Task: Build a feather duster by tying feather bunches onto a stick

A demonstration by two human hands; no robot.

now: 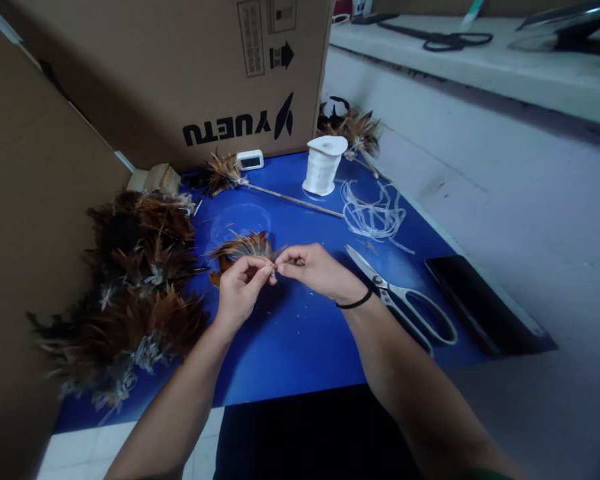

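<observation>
A bunch of brown and grey feathers (247, 247) is pinched at its base by my left hand (240, 283), its tips fanning away from me. Close beside it, my right hand (315, 270) has thumb and forefinger pressed together at the bound end of the bunch. What lies between those right fingertips is too small to make out. A spool of white ribbon (324, 167) stands upright beyond my hands. Cut lengths of clear ribbon (373, 213) lie loose to its right. Scissors (397, 293) rest slightly open beside my right forearm.
A pile of feather bunches (145, 267) covers the left of the blue table (290, 360). Behind lie a feathered stick (290, 199) and a small white digital device (250, 160). A black phone (480, 303) sits at right. Cardboard boxes (155, 80) wall the back and left.
</observation>
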